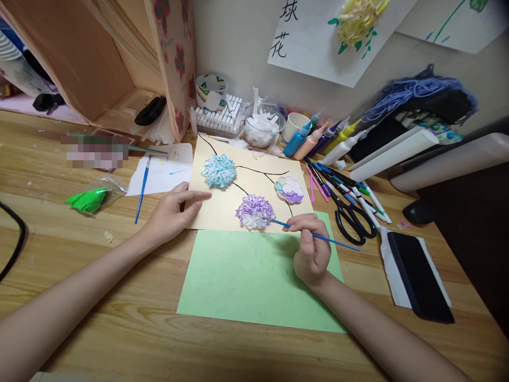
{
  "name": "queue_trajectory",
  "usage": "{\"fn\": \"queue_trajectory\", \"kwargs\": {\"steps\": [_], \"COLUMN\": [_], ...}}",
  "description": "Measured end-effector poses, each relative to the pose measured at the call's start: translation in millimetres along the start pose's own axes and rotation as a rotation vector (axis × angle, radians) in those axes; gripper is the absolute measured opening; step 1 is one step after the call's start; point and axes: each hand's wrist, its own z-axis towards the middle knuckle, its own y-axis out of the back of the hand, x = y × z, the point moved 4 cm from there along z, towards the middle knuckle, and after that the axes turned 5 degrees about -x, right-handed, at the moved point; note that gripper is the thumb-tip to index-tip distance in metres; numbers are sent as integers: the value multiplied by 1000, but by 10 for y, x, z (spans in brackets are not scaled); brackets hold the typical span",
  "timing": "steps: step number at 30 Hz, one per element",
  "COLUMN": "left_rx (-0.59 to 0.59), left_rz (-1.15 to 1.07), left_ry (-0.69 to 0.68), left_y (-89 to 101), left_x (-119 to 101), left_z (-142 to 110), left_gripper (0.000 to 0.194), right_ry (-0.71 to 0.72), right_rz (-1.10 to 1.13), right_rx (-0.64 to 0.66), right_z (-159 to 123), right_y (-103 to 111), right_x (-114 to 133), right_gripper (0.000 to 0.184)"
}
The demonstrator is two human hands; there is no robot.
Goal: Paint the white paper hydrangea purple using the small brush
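Observation:
In my right hand (pixel 314 252) is a thin blue paintbrush (pixel 318 235), pinched between thumb and fingers, its tip on a ruffled paper flower (pixel 255 211). That flower is mostly purple, with a white patch along its lower edge. My left hand (pixel 175 212) rests on the left edge of the cream paper (pixel 218 209), fingers stretched out. Above it on the same paper sits a blue and white paper flower (pixel 219 171). Black branch lines run across the sheet. A small flower-shaped palette (pixel 289 189) with purple paint lies on its right side.
Green paper (pixel 254 281) lies under the cream sheet. To the right are black scissors (pixel 355 223), several pens and paint bottles (pixel 298 139). Another blue brush (pixel 143 188) lies on scrap paper at the left, near a bright green bundle (pixel 88 200). A bowl of paper strips (pixel 262 127) stands behind.

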Motion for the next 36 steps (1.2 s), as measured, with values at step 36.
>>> {"fn": "queue_trajectory", "kwargs": {"steps": [36], "left_rx": [9], "left_rz": [-33], "left_ry": [15], "left_y": [-12], "left_x": [15], "left_z": [2], "left_gripper": [38], "right_ry": [-138], "right_rz": [150], "right_rx": [-26], "right_z": [-13], "right_y": [3], "right_x": [-78], "right_gripper": [19]}}
